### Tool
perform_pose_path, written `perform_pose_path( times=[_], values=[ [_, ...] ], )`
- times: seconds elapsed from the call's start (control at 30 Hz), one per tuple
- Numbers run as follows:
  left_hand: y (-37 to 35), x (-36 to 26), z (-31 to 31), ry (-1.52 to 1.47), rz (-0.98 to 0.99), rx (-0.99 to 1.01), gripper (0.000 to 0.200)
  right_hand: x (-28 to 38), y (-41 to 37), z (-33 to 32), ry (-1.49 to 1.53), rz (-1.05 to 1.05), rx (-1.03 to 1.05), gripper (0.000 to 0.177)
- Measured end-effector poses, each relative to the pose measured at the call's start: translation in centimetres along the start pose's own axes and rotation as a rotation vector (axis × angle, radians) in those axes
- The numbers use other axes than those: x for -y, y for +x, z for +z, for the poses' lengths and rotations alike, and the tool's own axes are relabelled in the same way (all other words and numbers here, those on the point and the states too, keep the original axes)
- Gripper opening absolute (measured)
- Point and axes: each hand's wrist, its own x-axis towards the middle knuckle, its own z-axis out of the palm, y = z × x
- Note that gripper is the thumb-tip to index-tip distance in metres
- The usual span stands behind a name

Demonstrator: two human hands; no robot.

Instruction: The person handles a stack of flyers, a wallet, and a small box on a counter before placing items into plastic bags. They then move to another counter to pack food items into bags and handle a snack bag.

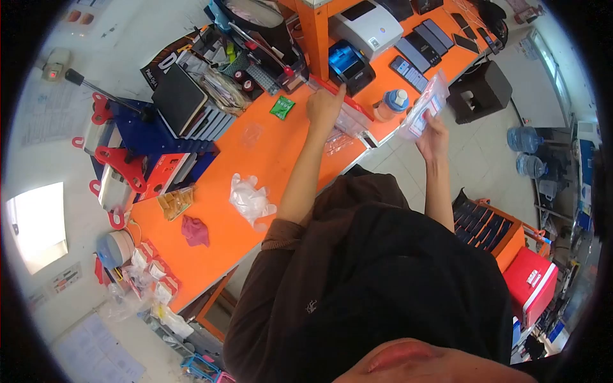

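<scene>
My left hand [324,107] reaches over the orange table to a clear plastic pouch with a red edge [356,110]. Its fingers are curled at that edge, with one digit sticking out; what lies under the palm is hidden. Off the table's front edge, my right hand [435,137] grips a clear plastic packet [424,113] with a printed white sheet inside. Close to the packet stands a bottle with a blue and white cap [394,102]. A small green sachet [282,107] lies left of my left hand.
A crumpled clear plastic glove [250,199] and a pink cloth [195,230] lie on the orange table [220,217]. Behind are a black and blue device [351,67], a white printer [367,29] and several phones [408,72]. Dark notebooks [181,99] stand left. A black bin [480,92] is beyond the table.
</scene>
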Motion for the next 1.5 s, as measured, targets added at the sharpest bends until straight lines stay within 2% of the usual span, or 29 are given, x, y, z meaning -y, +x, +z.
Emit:
perform_pose_path(
  times=[0.03, 0.1, 0.13, 0.2, 0.23, 0.3, 0.4, 0.5, 0.53, 0.57, 0.63, 0.73, 0.77, 0.83, 0.87, 0.9, 0.97, 1.0, 1.03, 1.07, 1.1, 1.17, 1.2, 1.27, 1.3, 1.37, 1.4, 1.47, 1.5],
  values=[
    [0.4, 0.9, 1.2, -0.001, -0.002, -0.009, 0.047, 0.4, 1.2, 0.5, 0.000, 0.001, 0.009, 0.041],
    [1.1, 3.7, 4.4, -0.413, 0.066, -0.154, 0.035, -0.1, 3.2, 2.0, 0.124, 0.056, 0.163, 0.041],
    [0.7, 3.6, 3.7, -0.408, 0.064, -0.159, 0.035, -0.8, 4.3, 2.6, 0.130, 0.058, 0.167, 0.041],
    [-1.2, 3.8, 2.6, -0.905, -0.027, 0.114, 0.009, -2.5, 6.6, 3.7, 0.273, 0.251, 0.263, 0.041],
    [-1.6, 4.6, 3.2, -0.903, -0.037, 0.102, 0.009, -3.7, 7.9, 3.6, 0.241, 0.348, 0.217, 0.040],
    [-2.5, 5.6, 3.9, -1.507, -0.111, 0.211, 0.006, -6.2, 9.9, 4.4, 0.138, 0.418, 0.224, 0.039],
    [-3.8, 6.0, 3.7, -1.664, -0.191, 0.219, 0.004, -7.3, 10.7, 5.9, 0.031, 0.573, 0.289, 0.034],
    [-4.5, 5.3, 3.2, -1.596, -0.272, 0.124, 0.006, -8.3, 11.1, 6.5, -0.088, 0.644, 0.291, 0.035],
    [-4.6, 6.0, 3.7, -1.604, -0.279, 0.111, 0.006, -8.6, 11.4, 6.5, -0.415, 0.534, 0.232, 0.034],
    [-4.6, 6.8, 4.4, -1.442, -0.137, 0.076, 0.006, -8.9, 11.6, 6.5, -0.736, 0.408, 0.172, 0.033],
    [-4.7, 7.4, 4.3, -1.271, 0.004, 0.035, 0.007, -9.5, 11.8, 6.3, -0.722, 0.372, 0.157, 0.033],
    [-5.7, 7.8, 3.9, -1.085, 0.011, -0.050, 0.012, -12.1, 11.8, 5.5, -0.738, -0.066, 0.245, 0.035],
    [-5.8, 7.4, 3.9, -1.127, 0.026, -0.097, 0.014, -12.4, 11.7, 4.9, -0.739, -0.062, 0.248, 0.035],
    [-5.8, 6.9, 3.4, -1.170, 0.045, -0.147, 0.015, -11.9, 9.7, 5.3, -1.027, -0.113, 0.539, 0.029],
    [-5.9, 6.6, 3.0, -1.181, 0.035, -0.183, 0.016, -11.6, 8.3, 5.9, -1.272, -0.093, 0.508, 0.022],
    [-5.8, 6.5, 2.8, -1.193, 0.024, -0.219, 0.017, -11.0, 7.5, 6.3, -1.275, -0.092, 0.516, 0.022],
    [-5.5, 6.6, 2.8, -1.073, 0.005, -0.259, 0.018, -10.2, 6.7, 6.5, -1.656, -0.297, 0.593, 0.018],
    [-5.6, 6.6, 3.0, -0.949, -0.014, -0.288, 0.018, -10.1, 7.1, 6.1, -1.659, -0.290, 0.599, 0.018],
    [-5.7, 6.3, 2.9, -0.954, -0.022, -0.284, 0.018, -10.1, 7.7, 5.4, -1.940, -0.123, 0.506, 0.019],
    [-5.8, 5.9, 2.8, -0.890, 0.056, -0.295, 0.019, -10.2, 8.3, 4.8, -2.211, 0.062, 0.393, 0.021],
    [-5.7, 5.5, 2.8, -0.827, 0.138, -0.305, 0.019, -10.6, 9.1, 4.3, -2.218, 0.070, 0.387, 0.021],
    [-5.4, 5.2, 3.2, -0.857, 0.134, -0.303, 0.019, -11.1, 11.0, 3.5, -2.169, 0.073, 0.651, 0.022],
    [-5.2, 5.2, 3.3, -0.877, 0.126, -0.311, 0.020, -11.5, 10.9, 4.0, -2.176, 0.071, 0.653, 0.022],
    [-4.7, 5.9, 3.6, -0.886, 0.112, -0.311, 0.019, -13.1, 10.1, 5.6, -1.736, -0.001, 0.635, 0.023],
    [-4.6, 6.2, 3.6, -0.890, 0.101, -0.307, 0.019, -13.8, 10.5, 4.4, -1.735, 0.003, 0.643, 0.023],
    [-4.8, 6.3, 4.0, -0.882, 0.110, -0.308, 0.018, -15.7, 11.9, -0.1, -2.072, 0.062, 0.772, 0.024],
    [-4.9, 6.2, 4.0, -0.872, 0.126, -0.306, 0.018, -15.9, 12.6, -1.1, -2.071, 0.060, 0.785, 0.024],
    [-5.0, 5.3, 3.6, -0.884, 0.134, -0.329, 0.019, -16.4, 13.6, -2.8, -2.509, 0.082, 1.020, 0.030],
    [-5.2, 5.0, 3.3, -0.893, 0.150, -0.337, 0.019, -17.1, 13.4, -4.0, -2.507, 0.081, 1.035, 0.030]
  ],
)
